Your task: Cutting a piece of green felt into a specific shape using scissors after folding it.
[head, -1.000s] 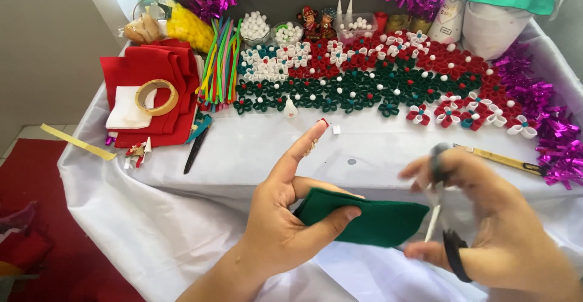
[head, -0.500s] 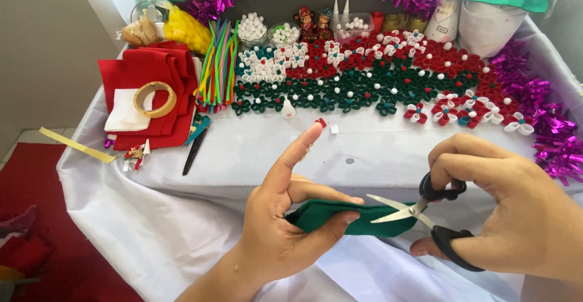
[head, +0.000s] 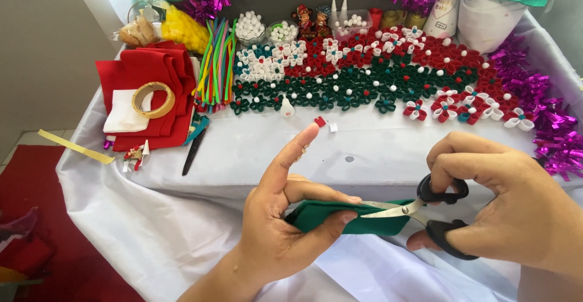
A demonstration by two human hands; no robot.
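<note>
Table under white cloth (head: 376, 150): red felt stack (head: 143, 74) at ten o'clock, quilled paper flowers (head: 364, 77) at twelve, magenta tinsel (head: 546, 120) at two.

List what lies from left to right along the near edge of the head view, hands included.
Left hand → folded green felt piece pinched in it → scissors, blades on the felt → right hand, fingers through the black handles.
</note>
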